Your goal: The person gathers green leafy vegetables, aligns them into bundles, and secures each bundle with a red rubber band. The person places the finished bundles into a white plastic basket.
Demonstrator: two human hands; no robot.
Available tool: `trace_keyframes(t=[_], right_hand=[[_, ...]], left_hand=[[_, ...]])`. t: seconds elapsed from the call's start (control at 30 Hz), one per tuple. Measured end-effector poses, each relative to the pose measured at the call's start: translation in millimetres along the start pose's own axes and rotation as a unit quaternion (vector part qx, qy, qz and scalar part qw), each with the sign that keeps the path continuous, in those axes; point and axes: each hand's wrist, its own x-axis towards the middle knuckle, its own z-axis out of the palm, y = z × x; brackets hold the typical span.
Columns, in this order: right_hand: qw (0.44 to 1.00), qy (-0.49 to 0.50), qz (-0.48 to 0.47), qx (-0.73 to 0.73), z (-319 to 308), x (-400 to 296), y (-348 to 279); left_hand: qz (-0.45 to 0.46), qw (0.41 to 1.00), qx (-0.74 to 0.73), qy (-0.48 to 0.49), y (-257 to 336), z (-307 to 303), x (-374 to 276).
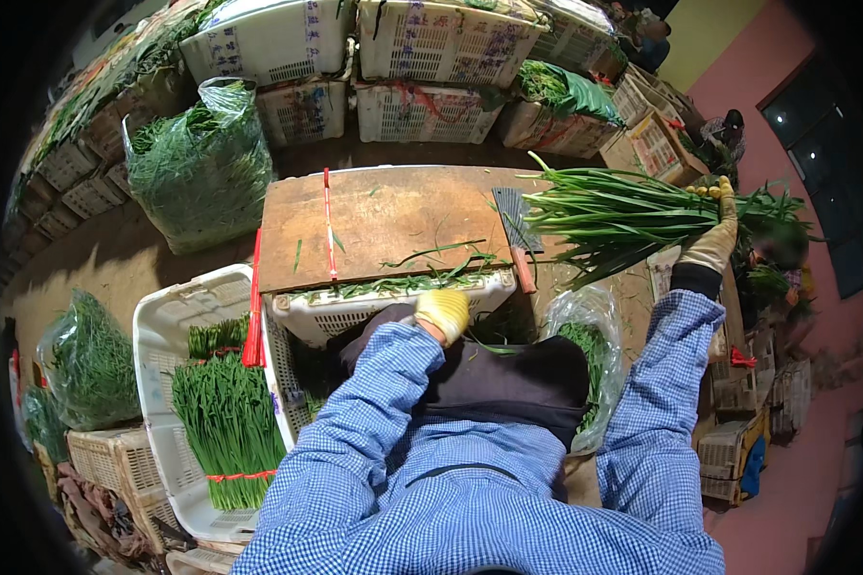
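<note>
My right hand [715, 226], in a yellowish glove, grips a large loose bunch of garlic chives [618, 212] out at the right, pale stem ends towards the board. My left hand [444, 313], gloved in yellow, is over my lap at the near edge of the wooden board [403, 215]; its fingers are curled and I cannot tell whether it holds anything. A cleaver [519, 233] with a wooden handle lies on the board's right end, beside the chives. One red tie [327, 223] lies across the board, and more red ties [254, 323] hang at its left corner. Leaf scraps litter the near edge.
A white plastic crate [154, 374] at my left holds chive bundles [226, 424] bound with red ties. Clear bags of greens [198, 172] stand on the floor, another [582, 345] by my right leg. Stacked crates [431, 43] line the far side. Other people [725, 136] are at the right.
</note>
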Motion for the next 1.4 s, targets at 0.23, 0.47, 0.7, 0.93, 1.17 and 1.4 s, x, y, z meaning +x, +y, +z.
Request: trace_keyframes(t=[0.23,0.47,0.7,0.93,1.17,1.4], right_hand=[[0.998,0.025,0.017,-0.049,-30.3,13.0,23.9],[0.999,-0.015,0.033,0.009,-51.4,24.1,30.4],[0.970,-0.204,0.099,0.092,-35.8,30.4,65.5],[0.892,-0.424,0.122,0.094,21.5,24.3,128.1],[0.843,-0.507,0.182,-0.011,96.7,-2.3,166.8],[0.820,-0.532,0.117,-0.177,93.6,-18.3,249.8]], left_hand=[[-0.145,0.988,0.013,0.056,-38.7,-36.3,73.5],[-0.022,0.990,0.115,-0.084,20.0,-4.1,69.0],[0.167,0.926,-0.167,-0.296,27.2,5.5,6.5],[-0.053,0.810,-0.578,0.089,-54.4,-107.1,5.2],[0.171,0.877,-0.393,0.217,-47.6,-181.0,53.2],[0.167,0.885,-0.413,0.139,-42.2,-156.1,133.3]])
